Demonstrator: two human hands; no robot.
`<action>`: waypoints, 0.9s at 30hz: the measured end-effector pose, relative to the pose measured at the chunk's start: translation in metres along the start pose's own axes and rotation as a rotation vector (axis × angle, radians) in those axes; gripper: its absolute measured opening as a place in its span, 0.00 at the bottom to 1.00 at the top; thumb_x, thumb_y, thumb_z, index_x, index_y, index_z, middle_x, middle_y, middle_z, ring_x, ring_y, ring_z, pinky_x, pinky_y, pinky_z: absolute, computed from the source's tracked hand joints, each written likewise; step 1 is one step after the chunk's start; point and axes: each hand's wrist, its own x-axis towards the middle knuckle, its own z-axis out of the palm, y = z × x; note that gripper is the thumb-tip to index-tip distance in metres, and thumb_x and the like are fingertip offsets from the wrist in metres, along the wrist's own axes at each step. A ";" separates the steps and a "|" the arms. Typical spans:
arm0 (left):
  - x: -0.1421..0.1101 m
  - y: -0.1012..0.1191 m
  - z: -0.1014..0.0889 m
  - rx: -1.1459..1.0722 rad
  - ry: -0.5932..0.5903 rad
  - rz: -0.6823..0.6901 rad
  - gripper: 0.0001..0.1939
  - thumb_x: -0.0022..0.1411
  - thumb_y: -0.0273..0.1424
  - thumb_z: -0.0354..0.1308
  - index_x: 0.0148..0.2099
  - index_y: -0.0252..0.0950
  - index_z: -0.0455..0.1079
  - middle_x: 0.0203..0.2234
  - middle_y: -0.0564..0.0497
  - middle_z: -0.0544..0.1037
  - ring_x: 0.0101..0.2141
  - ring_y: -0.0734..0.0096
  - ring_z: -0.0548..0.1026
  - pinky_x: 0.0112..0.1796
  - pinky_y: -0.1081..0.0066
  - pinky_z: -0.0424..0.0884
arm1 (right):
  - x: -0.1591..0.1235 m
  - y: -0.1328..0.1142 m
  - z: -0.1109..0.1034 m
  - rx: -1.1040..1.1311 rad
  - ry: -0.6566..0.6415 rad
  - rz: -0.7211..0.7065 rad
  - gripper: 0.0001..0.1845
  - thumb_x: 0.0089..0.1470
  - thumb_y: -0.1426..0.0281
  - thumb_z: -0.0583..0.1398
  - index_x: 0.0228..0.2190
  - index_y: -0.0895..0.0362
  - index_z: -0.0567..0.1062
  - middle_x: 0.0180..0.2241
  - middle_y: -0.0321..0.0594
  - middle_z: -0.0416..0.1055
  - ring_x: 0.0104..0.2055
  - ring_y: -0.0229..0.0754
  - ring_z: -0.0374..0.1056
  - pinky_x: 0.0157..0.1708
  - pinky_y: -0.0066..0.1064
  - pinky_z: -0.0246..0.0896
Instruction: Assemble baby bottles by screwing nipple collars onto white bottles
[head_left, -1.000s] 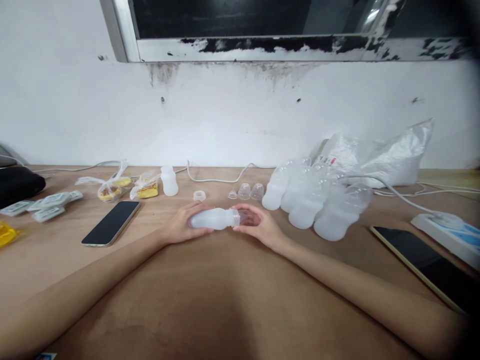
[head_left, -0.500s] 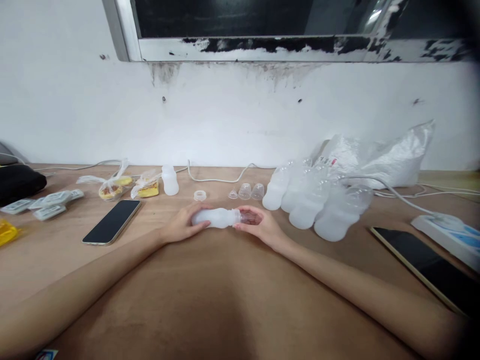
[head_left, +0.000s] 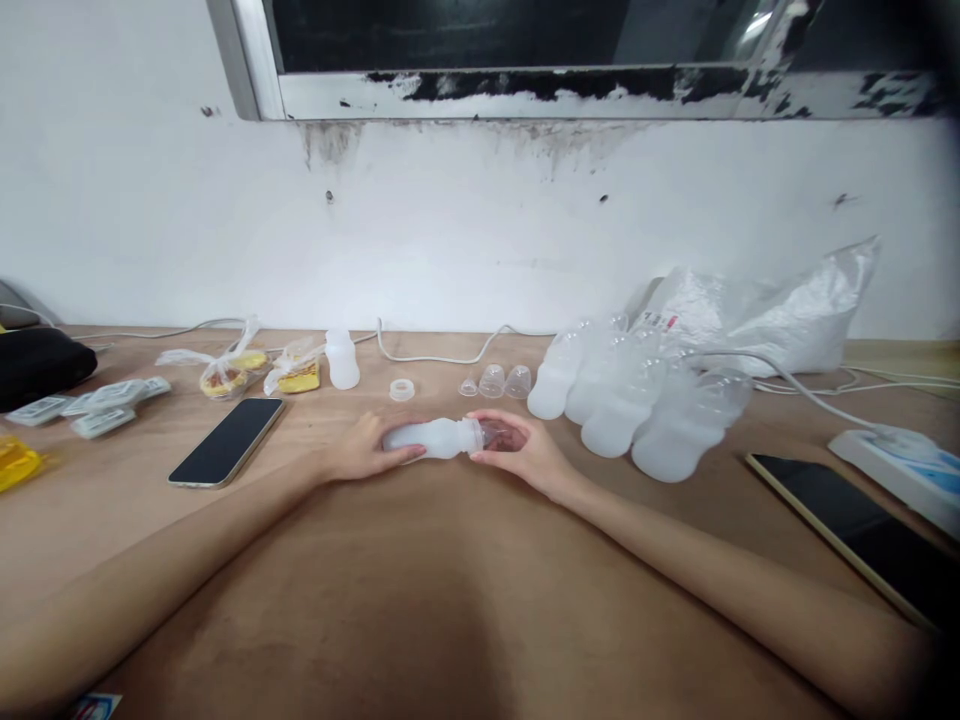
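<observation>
A frosted white baby bottle lies sideways between my hands, just above or on the wooden table. My left hand is wrapped around its base end. My right hand closes over a clear cap at the neck end, partly hidden by the fingers. Beyond the bottle lies a translucent ring. A clear nipple and two clear domed caps stand in a row to its right. Another frosted bottle, without a cap, stands behind my left hand.
Several capped bottles lie grouped on the right, before a white plastic bag. Phones lie at left and right. A power strip, bagged food and small packets are also on the table. Cables run along the wall.
Both hands keep their hold on the bottle and cap, with hardly any movement. The whole view has shifted very slightly.
</observation>
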 end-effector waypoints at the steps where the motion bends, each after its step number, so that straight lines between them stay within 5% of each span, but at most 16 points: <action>1: 0.000 0.000 0.001 -0.056 -0.002 -0.031 0.22 0.59 0.43 0.44 0.52 0.37 0.60 0.43 0.51 0.70 0.41 0.69 0.68 0.42 0.71 0.63 | 0.000 0.000 0.000 -0.003 -0.002 -0.028 0.25 0.35 0.69 0.64 0.39 0.57 0.68 0.42 0.42 0.67 0.40 0.39 0.64 0.39 0.32 0.62; 4: 0.001 -0.003 0.006 -0.122 0.049 -0.017 0.22 0.56 0.44 0.49 0.49 0.37 0.61 0.41 0.51 0.70 0.40 0.70 0.69 0.41 0.71 0.64 | -0.001 -0.001 0.000 -0.004 0.011 -0.026 0.23 0.35 0.69 0.64 0.38 0.57 0.69 0.42 0.42 0.67 0.42 0.40 0.64 0.41 0.33 0.61; 10: 0.002 -0.007 0.015 -0.016 0.193 0.224 0.31 0.49 0.44 0.56 0.52 0.33 0.55 0.47 0.42 0.61 0.49 0.63 0.60 0.49 0.66 0.58 | 0.001 0.000 0.001 0.022 0.022 0.061 0.23 0.35 0.66 0.64 0.36 0.59 0.68 0.38 0.43 0.67 0.36 0.39 0.66 0.40 0.34 0.62; 14: 0.002 -0.005 0.005 -0.157 0.090 0.018 0.30 0.59 0.44 0.42 0.58 0.32 0.46 0.52 0.42 0.59 0.52 0.65 0.58 0.51 0.64 0.55 | 0.001 0.000 0.001 -0.057 -0.001 0.041 0.22 0.36 0.66 0.64 0.36 0.58 0.69 0.39 0.42 0.67 0.38 0.39 0.65 0.40 0.33 0.62; 16: 0.003 -0.002 -0.002 -0.153 0.026 -0.146 0.26 0.62 0.43 0.35 0.57 0.34 0.50 0.52 0.45 0.60 0.52 0.64 0.59 0.52 0.63 0.54 | 0.001 0.000 0.002 -0.086 -0.015 0.040 0.22 0.36 0.66 0.64 0.37 0.58 0.69 0.40 0.42 0.67 0.38 0.40 0.65 0.39 0.33 0.62; 19: 0.003 0.004 -0.009 -0.066 -0.037 -0.257 0.25 0.60 0.45 0.38 0.53 0.36 0.59 0.48 0.47 0.66 0.48 0.61 0.63 0.49 0.61 0.56 | 0.000 -0.002 0.003 -0.089 -0.015 0.043 0.22 0.35 0.67 0.64 0.36 0.58 0.68 0.39 0.42 0.67 0.39 0.40 0.65 0.39 0.33 0.62; 23: 0.003 0.006 -0.003 -0.056 0.009 -0.217 0.23 0.57 0.47 0.43 0.47 0.37 0.63 0.39 0.49 0.71 0.39 0.63 0.69 0.42 0.66 0.62 | 0.000 -0.002 0.003 -0.062 -0.018 0.050 0.22 0.35 0.66 0.64 0.36 0.58 0.68 0.39 0.42 0.67 0.38 0.39 0.66 0.40 0.33 0.62; 27: 0.003 -0.001 0.011 -0.076 0.152 -0.038 0.24 0.51 0.46 0.53 0.44 0.34 0.59 0.39 0.48 0.69 0.39 0.67 0.68 0.39 0.71 0.63 | 0.001 0.000 0.002 -0.045 0.012 0.074 0.22 0.35 0.65 0.64 0.35 0.59 0.68 0.38 0.43 0.68 0.36 0.39 0.66 0.40 0.34 0.62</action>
